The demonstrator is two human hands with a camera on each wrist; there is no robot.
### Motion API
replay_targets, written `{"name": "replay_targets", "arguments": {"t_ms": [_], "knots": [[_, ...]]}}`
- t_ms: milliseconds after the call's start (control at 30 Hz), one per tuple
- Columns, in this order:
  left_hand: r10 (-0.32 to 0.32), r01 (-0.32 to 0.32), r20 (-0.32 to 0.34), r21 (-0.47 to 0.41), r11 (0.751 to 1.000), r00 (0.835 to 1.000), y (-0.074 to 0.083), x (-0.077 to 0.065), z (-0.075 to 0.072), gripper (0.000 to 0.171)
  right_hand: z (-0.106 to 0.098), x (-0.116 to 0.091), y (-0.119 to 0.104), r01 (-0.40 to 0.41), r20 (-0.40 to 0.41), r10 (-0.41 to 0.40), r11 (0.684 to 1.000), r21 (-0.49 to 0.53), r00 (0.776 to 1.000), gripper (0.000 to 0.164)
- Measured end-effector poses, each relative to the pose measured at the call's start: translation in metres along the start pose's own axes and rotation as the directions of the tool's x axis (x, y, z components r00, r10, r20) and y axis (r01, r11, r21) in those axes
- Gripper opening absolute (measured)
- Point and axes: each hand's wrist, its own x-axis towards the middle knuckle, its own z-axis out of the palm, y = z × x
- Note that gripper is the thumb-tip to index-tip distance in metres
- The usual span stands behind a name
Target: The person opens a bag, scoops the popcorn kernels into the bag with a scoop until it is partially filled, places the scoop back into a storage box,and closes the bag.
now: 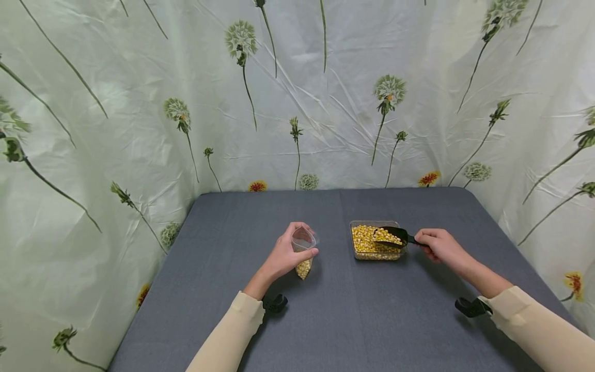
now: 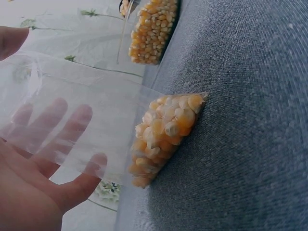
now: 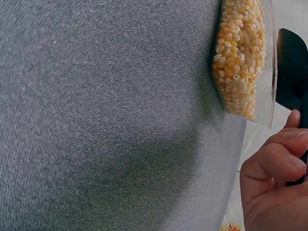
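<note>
My left hand (image 1: 281,256) holds a clear plastic bag (image 1: 303,241) upright near its open mouth, with fingers and thumb around it. Corn kernels (image 2: 166,130) fill the bottom corner of the bag, which is at the tabletop in the left wrist view. On the right, my right hand (image 1: 443,249) grips the handle of a black scoop (image 1: 403,236). Loaded with yellow kernels, the scoop is over a clear rectangular container (image 1: 353,224) of corn (image 1: 364,238). In the right wrist view, the scoop (image 3: 291,67) appears above the container's rim, its load hidden.
A dark grey cloth covers the table (image 1: 344,320). Behind it and along the sides hangs a pale curtain (image 1: 325,124) with a dandelion print. Black straps (image 1: 471,307) show at both wrists, near the beige sleeves.
</note>
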Motion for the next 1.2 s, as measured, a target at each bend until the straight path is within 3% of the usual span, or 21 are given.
{"name": "replay_targets", "arguments": {"t_ms": [300, 767, 1033, 1200], "knots": [[-0.017, 0.017, -0.004, -0.002, 1.000, 1.000, 0.000, -0.001, 0.001, 0.052, -0.002, -0.001, -0.004, 0.028, 0.005, -0.028, 0.999, 0.035, 1.000, 0.028], [-0.027, 0.028, 0.037, -0.032, 0.999, 0.999, 0.001, -0.001, -0.001, 0.061, 0.000, 0.004, -0.014, 0.067, 0.004, -0.067, 0.998, -0.009, 0.998, 0.030], [-0.021, 0.024, 0.062, -0.050, 0.998, 0.998, 0.030, -0.006, -0.006, 0.061, 0.002, 0.006, -0.031, 0.089, 0.035, -0.089, 0.996, -0.013, 0.995, 0.031], [-0.017, 0.020, 0.060, -0.041, 0.999, 0.998, 0.033, -0.007, -0.007, 0.059, 0.006, 0.008, -0.039, 0.093, 0.042, -0.093, 0.996, -0.010, 0.995, 0.030]]}}
